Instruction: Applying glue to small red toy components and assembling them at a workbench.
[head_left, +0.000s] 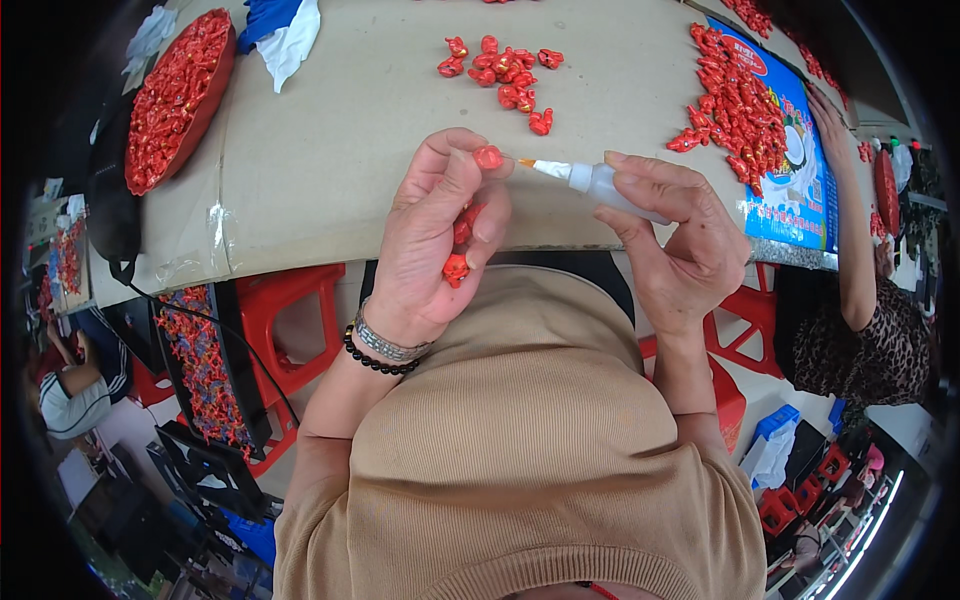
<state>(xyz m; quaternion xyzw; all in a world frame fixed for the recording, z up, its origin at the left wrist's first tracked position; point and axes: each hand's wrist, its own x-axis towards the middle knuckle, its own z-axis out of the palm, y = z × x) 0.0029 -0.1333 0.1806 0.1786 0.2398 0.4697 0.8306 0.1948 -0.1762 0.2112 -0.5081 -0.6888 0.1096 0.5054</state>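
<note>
Between the thumb and forefinger of my left hand [440,215] is a small red figurine [487,157]. More red figurines [456,268] are tucked against the palm under the curled fingers. My right hand [680,225] grips a white squeeze bottle [610,188] with a thin needle tip, held level and pointing left. The needle's end reaches the figurine in my left fingers, though whether it touches cannot be made out. A loose group of red figurines [505,70] lies on the table beyond my hands.
A red bowl [205,130] heaped with red pieces stands at the table's left. On the right, a pile of figurines [735,105] covers part of a blue printed sheet [815,215], where a co-worker's arm [850,220] rests. Red stools [290,320] and a dark crate of parts [205,365] sit below the table edge.
</note>
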